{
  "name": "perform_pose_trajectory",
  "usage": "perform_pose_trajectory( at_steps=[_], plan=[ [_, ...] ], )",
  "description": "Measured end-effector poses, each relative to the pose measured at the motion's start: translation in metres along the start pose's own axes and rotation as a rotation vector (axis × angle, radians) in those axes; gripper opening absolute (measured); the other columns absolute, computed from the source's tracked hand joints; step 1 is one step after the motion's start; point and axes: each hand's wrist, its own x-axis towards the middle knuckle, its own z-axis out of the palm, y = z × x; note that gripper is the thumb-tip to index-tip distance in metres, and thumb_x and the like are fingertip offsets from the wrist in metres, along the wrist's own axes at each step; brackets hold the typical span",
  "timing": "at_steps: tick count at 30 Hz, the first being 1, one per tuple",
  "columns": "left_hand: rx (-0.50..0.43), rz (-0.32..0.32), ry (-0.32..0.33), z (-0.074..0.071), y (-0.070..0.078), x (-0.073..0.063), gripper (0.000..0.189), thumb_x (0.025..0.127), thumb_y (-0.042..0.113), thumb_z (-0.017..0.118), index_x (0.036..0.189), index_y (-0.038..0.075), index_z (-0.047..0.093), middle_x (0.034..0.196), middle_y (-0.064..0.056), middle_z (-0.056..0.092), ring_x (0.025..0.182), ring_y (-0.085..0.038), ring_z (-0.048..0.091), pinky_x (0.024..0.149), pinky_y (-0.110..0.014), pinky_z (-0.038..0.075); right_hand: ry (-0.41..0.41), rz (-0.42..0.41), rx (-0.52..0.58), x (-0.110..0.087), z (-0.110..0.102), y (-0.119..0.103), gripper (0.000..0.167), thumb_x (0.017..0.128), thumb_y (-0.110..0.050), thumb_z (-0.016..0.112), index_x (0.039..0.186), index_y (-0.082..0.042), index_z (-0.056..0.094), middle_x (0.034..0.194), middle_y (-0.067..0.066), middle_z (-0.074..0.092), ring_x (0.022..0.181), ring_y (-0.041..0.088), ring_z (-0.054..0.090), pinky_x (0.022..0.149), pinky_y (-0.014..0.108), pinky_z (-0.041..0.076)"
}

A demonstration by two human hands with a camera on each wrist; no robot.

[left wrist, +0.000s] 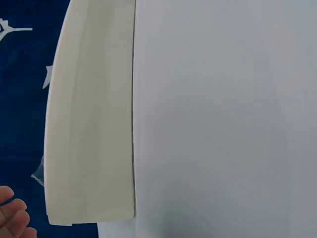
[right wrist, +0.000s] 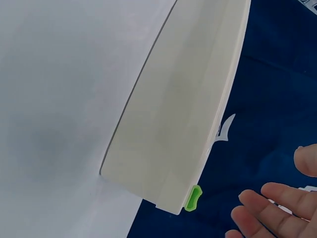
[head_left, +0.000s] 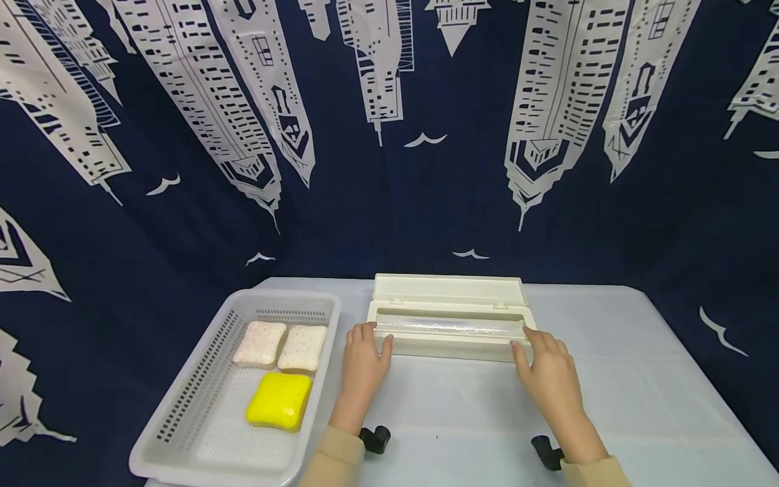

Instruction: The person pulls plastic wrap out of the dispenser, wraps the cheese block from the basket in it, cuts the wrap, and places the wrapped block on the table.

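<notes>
A cream cling film dispenser box (head_left: 450, 347) lies across the table with its lid (head_left: 449, 291) raised at the back. Inside it sits a clear roll of film (head_left: 450, 326). My left hand (head_left: 363, 362) is at the box's left end, thumb by the front side and fingers by the top edge. At the right end is my right hand (head_left: 550, 372), its thumb and fingers spread. In both wrist views the fingers show beyond the box's ends, relaxed and apart from it. A green slider (right wrist: 193, 198) sticks out near the box's edge in the right wrist view.
To the left stands a white plastic basket (head_left: 209, 443) holding two pale, speckled bread-like slices (head_left: 260, 343) and a yellow sponge-like block (head_left: 280, 400). A dark blue cloth (head_left: 395, 203) with white building prints hangs behind the white table (head_left: 450, 419).
</notes>
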Motion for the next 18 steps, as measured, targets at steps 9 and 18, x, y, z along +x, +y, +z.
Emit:
perform_pose_trajectory(
  at_steps=[9,18],
  plan=[
    [0.005,0.015,0.056,0.01,-0.004,0.012,0.028,0.091,0.018,0.068,0.107,-0.004,0.062,0.097,-0.015,0.06,0.092,-0.029,0.057,0.077,-0.041,0.051,0.03,-0.001,-0.029,0.016,0.009,0.012,0.026,0.089,-0.009,0.066,0.105,0.013,0.066,0.093,0.029,0.066,0.083,0.042,0.059,0.071,0.054,0.048],
    [0.038,-0.004,0.037,0.017,-0.01,0.023,0.02,0.087,0.008,0.07,0.104,-0.002,0.064,0.093,-0.016,0.062,0.088,-0.031,0.059,0.075,-0.041,0.052,0.014,0.016,-0.042,0.027,0.019,0.024,0.02,0.085,-0.002,0.068,0.1,0.011,0.069,0.083,0.024,0.065,0.077,0.037,0.058,0.066,0.051,0.047]
  ],
)
